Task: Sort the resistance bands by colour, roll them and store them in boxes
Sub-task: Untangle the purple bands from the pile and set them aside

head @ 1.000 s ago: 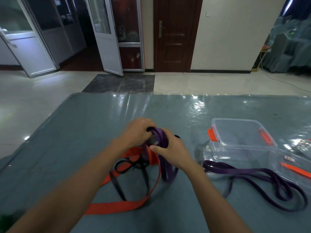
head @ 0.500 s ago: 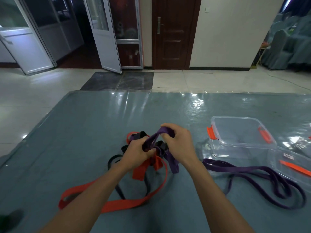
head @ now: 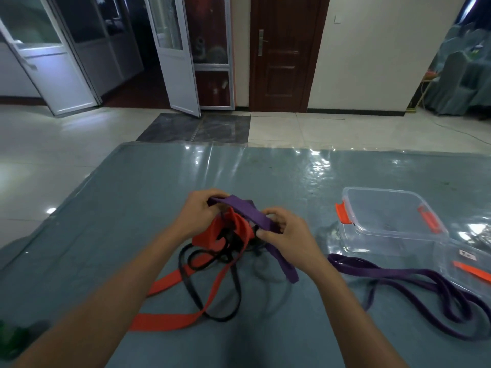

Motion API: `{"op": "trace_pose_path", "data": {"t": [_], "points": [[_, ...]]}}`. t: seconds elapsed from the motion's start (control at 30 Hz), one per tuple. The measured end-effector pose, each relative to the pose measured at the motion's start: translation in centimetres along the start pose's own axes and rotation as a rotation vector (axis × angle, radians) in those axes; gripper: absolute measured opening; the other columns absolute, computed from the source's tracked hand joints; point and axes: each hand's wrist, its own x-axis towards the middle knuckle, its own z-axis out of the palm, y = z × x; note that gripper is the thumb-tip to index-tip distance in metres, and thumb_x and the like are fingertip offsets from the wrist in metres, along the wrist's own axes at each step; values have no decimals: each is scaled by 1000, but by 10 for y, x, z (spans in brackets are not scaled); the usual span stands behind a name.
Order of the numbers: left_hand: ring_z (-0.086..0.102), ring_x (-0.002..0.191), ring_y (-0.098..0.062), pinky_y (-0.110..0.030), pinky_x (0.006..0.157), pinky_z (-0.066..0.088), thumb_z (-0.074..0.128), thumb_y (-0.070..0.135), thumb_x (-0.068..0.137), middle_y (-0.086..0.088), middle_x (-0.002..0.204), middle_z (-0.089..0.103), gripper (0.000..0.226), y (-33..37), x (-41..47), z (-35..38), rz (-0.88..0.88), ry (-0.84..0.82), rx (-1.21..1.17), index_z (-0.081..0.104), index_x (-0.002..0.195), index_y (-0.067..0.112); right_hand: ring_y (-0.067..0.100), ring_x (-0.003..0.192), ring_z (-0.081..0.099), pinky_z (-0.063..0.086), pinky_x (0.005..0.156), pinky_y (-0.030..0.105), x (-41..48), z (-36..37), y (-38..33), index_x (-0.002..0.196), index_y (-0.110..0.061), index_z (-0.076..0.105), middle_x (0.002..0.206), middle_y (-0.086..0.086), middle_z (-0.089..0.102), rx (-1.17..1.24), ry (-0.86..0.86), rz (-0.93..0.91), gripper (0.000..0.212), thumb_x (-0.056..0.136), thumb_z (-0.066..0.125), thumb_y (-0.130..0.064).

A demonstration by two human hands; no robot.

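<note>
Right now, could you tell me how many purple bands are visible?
2: a held band between left hand and right hand, a loose band by the clear box; the tangle may hide more.

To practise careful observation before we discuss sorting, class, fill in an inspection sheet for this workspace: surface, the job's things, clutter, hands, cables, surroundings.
Surface: table, blue-grey cloth under a glossy clear sheet.
Job's things: wide purple band held up between both hands; orange band and black band tangled beneath it; narrow purple band loose on the right; clear box with orange clips, no band in it; second clear container beside it, cut off by the frame.
Clutter: blurred green object at the near left corner.
Hands: left hand and right hand both grip the wide purple band.
Cables: seemingly a thin cord on the floor, far right.
Surroundings: tiled floor, brown door, glass doors, covered chairs.
</note>
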Motion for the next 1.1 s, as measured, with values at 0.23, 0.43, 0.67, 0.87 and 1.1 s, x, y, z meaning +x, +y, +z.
{"op": "trace_pose_path", "data": {"t": [0.23,0.43,0.67,0.87,1.1], "points": [[72,94,-21,-40,90,57,54,-25,65,-4,97,77,48,-30,-50,-20,61,17,133,78,95,4,7,100,69,56,95,36,12,46,29,114,-23,74,105,-8,75,-42,-164,29,20,95,67,-20],[72,90,-19,-32,85,57,59,-21,70,-5,96,77,40,-52,-99,-34,156,1,213,80,94,4,18,135,49,38,114,30,45,118,45,143,-17,52,143,3,57,-461,-366,-171,56,90,66,-10],[70,99,-23,-32,92,53,69,-15,75,-9,109,75,31,-78,-144,-57,126,8,214,80,97,3,25,108,61,48,87,43,55,166,55,120,-25,69,115,-2,71,-785,-422,-362,30,94,55,-23],[66,107,-18,-32,95,54,81,-13,71,-4,120,69,39,-110,-168,-68,13,-15,154,80,104,9,29,100,60,50,73,43,57,192,58,116,-17,56,109,6,64,-827,-412,-178,21,99,49,-28],[67,93,-14,-32,83,54,75,-15,71,1,103,74,41,-144,-181,-78,106,-2,136,78,101,13,29,116,60,48,85,39,58,221,63,134,-22,55,129,5,61,-990,-556,-117,37,98,51,-28]]}}
